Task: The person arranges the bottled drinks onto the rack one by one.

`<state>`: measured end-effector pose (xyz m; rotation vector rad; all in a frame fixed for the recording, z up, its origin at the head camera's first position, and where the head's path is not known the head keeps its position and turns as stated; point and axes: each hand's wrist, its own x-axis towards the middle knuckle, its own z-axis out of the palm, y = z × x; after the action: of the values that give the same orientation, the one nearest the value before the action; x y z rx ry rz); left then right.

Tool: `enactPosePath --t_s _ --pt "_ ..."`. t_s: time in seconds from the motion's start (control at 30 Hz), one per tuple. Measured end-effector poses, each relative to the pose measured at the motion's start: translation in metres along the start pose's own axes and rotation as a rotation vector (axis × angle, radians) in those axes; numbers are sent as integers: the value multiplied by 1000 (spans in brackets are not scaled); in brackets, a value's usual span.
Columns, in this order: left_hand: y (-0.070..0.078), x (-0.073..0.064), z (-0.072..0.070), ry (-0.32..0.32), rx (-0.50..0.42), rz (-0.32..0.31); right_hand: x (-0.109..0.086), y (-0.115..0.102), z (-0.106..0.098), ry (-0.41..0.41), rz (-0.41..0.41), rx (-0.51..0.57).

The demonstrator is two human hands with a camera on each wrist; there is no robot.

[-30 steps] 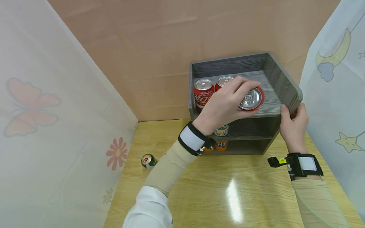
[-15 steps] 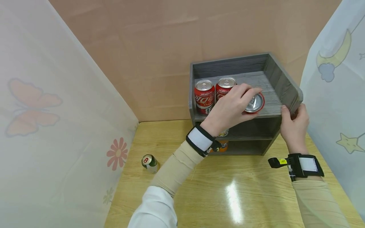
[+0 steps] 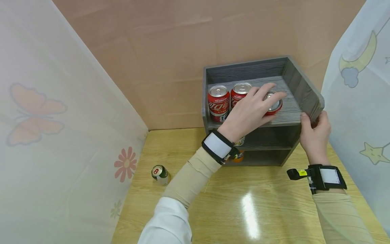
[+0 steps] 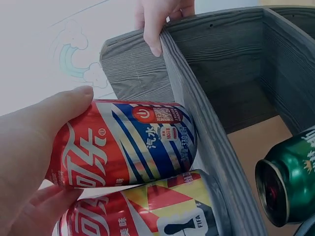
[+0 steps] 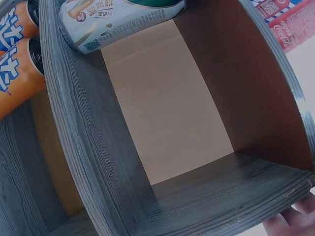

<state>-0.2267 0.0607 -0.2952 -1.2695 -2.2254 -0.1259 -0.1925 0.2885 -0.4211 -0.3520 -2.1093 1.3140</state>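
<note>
My left hand (image 3: 250, 110) is over the right-hand red cola can (image 3: 276, 109) on the grey wooden shelf (image 3: 304, 91), its fingers spread and fairly straight about the can. In the left wrist view the thumb lies along the side of this cola can (image 4: 142, 142), which stands on the top board. Two more red cola cans, one at the left end (image 3: 218, 105) and one in the middle (image 3: 239, 95), stand in the same row. My right hand (image 3: 315, 135) grips the shelf's right side panel, thumb in front; its other fingers are mostly hidden behind.
On the middle board stands a green-and-white can (image 5: 123, 19); orange soda cans (image 5: 19, 69) are on the bottom board. A small green can (image 3: 160, 174) stands on the wooden table (image 3: 225, 203), left of the shelf. Printed sheets (image 3: 76, 135) flank the table.
The left fingers have lifted and spread around the right-hand cola can, which has shifted from tilted to upright. The right hand keeps its grip on the side panel.
</note>
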Motion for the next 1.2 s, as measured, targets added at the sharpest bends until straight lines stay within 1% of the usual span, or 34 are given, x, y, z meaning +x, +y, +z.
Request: enactPosePath --t_s 0.13,0.27,0.4,0.47,0.53,0.73,0.8,0.87,0.97,1.2 --pt "2 5 -1 -24 87 -1 -1 -1 0 4 -5 -1" --pt "3 12 -1 -26 165 -6 -2 -1 0 1 2 -1" --pt "-1 18 -2 -22 235 -40 -2 -1 1 2 -1 7" --pt "-4 20 -3 -36 256 -64 -3 -2 1 4 -3 10" --pt "-6 21 -4 -70 277 -84 -2 -2 1 4 -4 11" --pt "-10 22 -5 -212 301 -121 -3 -1 1 -3 -1 2" --pt "-11 22 -4 -240 300 -138 -3 -1 1 -3 -2 0" --pt "-13 22 -5 -252 294 -151 -3 0 1 -2 -5 -3" --pt "-15 23 -5 -250 288 -155 -2 -1 1 4 -15 0" --pt "-20 22 -9 -267 292 -138 -2 -1 0 8 -16 9"
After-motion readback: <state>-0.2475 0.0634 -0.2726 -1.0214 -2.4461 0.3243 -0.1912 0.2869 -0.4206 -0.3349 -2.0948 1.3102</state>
